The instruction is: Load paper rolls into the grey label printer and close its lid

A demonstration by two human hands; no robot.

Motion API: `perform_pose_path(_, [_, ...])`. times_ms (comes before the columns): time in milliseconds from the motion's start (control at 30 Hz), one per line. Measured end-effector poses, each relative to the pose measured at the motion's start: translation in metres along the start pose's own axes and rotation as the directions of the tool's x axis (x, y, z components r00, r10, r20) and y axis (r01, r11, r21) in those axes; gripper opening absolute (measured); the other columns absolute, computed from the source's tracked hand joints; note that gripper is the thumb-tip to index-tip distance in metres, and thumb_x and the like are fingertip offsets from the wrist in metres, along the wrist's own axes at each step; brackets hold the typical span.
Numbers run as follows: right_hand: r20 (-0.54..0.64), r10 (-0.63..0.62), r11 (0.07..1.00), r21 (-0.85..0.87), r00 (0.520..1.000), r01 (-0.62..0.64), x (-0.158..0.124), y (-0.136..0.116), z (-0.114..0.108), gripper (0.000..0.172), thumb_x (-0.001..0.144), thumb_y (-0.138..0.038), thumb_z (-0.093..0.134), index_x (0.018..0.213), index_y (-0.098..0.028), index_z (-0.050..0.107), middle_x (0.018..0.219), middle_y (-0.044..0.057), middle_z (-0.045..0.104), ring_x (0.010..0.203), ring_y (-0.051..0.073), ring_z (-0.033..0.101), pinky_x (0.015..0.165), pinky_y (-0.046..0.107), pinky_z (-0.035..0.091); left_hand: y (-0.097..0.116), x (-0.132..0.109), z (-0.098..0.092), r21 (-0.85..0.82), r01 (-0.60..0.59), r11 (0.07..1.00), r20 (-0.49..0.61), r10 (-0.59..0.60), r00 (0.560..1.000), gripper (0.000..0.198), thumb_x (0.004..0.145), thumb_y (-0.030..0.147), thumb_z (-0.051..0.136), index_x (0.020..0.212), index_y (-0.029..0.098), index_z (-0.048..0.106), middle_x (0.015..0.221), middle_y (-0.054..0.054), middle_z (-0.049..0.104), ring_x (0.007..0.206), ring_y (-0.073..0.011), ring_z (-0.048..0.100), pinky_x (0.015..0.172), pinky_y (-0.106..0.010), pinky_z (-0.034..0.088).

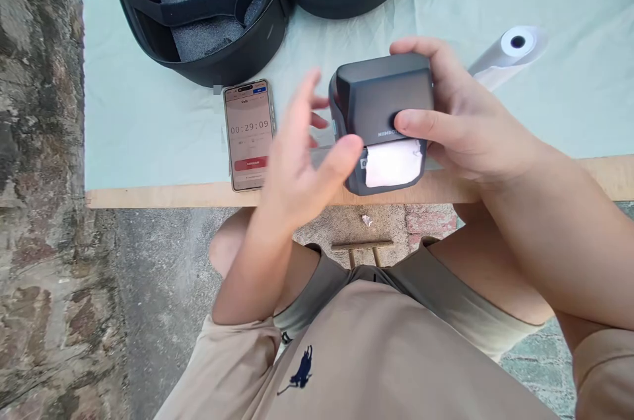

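My right hand (pixel 460 109) grips a dark grey label printer (pixel 389 96) from its right side, thumb on the front near a round button. A strip of white label paper (pixel 395 164) shows at the printer's lower front. To the left, my left hand (pixel 307 156) is held with fingers spread, its thumb tip close to the printer's lower left edge; whether it touches is unclear. A phone (pixel 249 136) with a timer on its screen lies on the table, partly behind my left hand.
An unzipped black case (pixel 238 43) with grey foam lies at the back left. On the right is a roll of white paper (pixel 510 50). The wooden table edge (pixel 158 195) runs in front of my body, and a rough stone wall (pixel 39 209) stands at left.
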State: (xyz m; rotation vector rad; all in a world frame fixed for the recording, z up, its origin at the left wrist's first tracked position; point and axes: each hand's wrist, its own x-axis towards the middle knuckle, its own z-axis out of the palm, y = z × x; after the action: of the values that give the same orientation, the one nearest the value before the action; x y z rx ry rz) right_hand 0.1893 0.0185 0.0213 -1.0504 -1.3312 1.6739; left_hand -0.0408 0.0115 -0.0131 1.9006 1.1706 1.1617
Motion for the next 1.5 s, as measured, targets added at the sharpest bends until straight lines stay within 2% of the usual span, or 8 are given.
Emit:
perform_pose_path(100, [-0.007,-0.001,1.0,0.014,1.0,0.002,-0.001,0.001,0.0,0.061,0.08,-0.032,0.076,0.131,-0.038,0.043,0.111,-0.006,0.057,0.093,0.008,0.064,0.069,0.02,0.061,-0.003,-0.001,-0.057,0.186,-0.136,0.973,-0.009,0.14,0.99,0.095,0.061,0.083,0.066,0.141,0.035,0.046,0.134,-0.005,0.057,0.12,-0.0299,0.056,0.101,-0.053,0.046])
perform_pose_path(167, [0.004,-0.009,1.0,-0.006,1.0,0.009,0.0,0.002,0.0,0.062,0.08,-0.029,0.075,0.132,-0.037,0.041,0.11,-0.005,0.056,0.092,0.007,0.062,0.069,0.018,0.061,0.001,-0.003,-0.091,0.254,0.063,0.965,-0.024,-0.059,0.998,0.089,0.065,0.081,0.064,0.141,0.038,0.046,0.144,-0.003,0.053,0.136,-0.0319,0.049,0.114,-0.057,0.036])
perform_pose_path(300, [0.012,-0.017,0.998,-0.053,1.0,0.018,0.002,0.004,0.001,0.065,0.079,-0.027,0.077,0.132,-0.037,0.041,0.109,-0.002,0.057,0.093,0.009,0.061,0.071,0.019,0.061,0.01,-0.01,-0.121,0.318,0.498,0.806,0.088,-0.549,0.832,0.108,0.064,0.038,0.082,0.153,0.029,0.023,0.166,-0.013,0.026,0.157,-0.0288,0.022,0.127,-0.057,0.018])
perform_pose_path(400, [0.006,-0.008,0.997,-0.072,1.0,0.008,0.004,0.006,0.0,0.064,0.079,-0.029,0.078,0.131,-0.039,0.042,0.112,-0.003,0.057,0.097,0.011,0.062,0.071,0.02,0.062,0.009,-0.014,-0.12,0.369,0.53,0.764,0.246,-0.63,0.737,0.124,0.057,0.018,0.078,0.157,0.026,0.005,0.168,-0.017,0.02,0.16,-0.0271,0.013,0.125,-0.056,0.023])
perform_pose_path(500, [0.006,-0.008,0.998,-0.065,1.0,0.009,0.004,0.006,-0.001,0.064,0.078,-0.031,0.079,0.13,-0.039,0.044,0.112,-0.004,0.057,0.099,0.01,0.062,0.072,0.019,0.061,0.007,-0.015,-0.114,0.374,0.499,0.782,0.305,-0.611,0.73,0.125,0.057,0.011,0.075,0.157,0.028,0.002,0.171,-0.013,0.013,0.161,-0.0268,0.007,0.124,-0.052,0.028])
perform_pose_path(933, [0.033,-0.022,0.999,-0.049,0.999,0.024,0.003,0.007,-0.001,0.066,0.077,-0.031,0.08,0.131,-0.037,0.041,0.116,-0.002,0.054,0.106,0.011,0.061,0.072,0.019,0.063,0.019,-0.001,-0.099,0.505,0.638,0.581,0.002,-0.74,0.673,0.123,0.055,-0.001,0.076,0.156,0.026,0.013,0.152,-0.019,0.045,0.128,-0.0344,0.056,0.104,-0.055,0.048])
perform_pose_path(1133, [0.024,-0.04,0.998,-0.054,0.999,0.041,0.002,0.007,0.002,0.066,0.077,-0.031,0.08,0.13,-0.038,0.042,0.116,-0.002,0.055,0.108,0.011,0.061,0.071,0.018,0.063,-0.001,-0.004,-0.099,0.168,0.691,0.704,-0.3,-0.631,0.716,0.073,0.073,0.008,0.062,0.142,0.018,0.041,0.132,-0.015,0.065,0.129,-0.0243,0.058,0.116,-0.051,0.041])
perform_pose_path(1500, [0.014,-0.047,0.994,-0.102,0.999,0.049,0.002,0.007,0.002,0.063,0.077,-0.031,0.08,0.128,-0.039,0.044,0.121,0.0,0.056,0.112,0.015,0.061,0.07,0.021,0.064,-0.008,0.001,-0.089,0.299,0.654,0.695,-0.263,-0.599,0.757,0.065,0.073,0.011,0.063,0.136,0.017,0.049,0.129,-0.011,0.064,0.084,-0.016,0.057,0.09,-0.042,0.053])
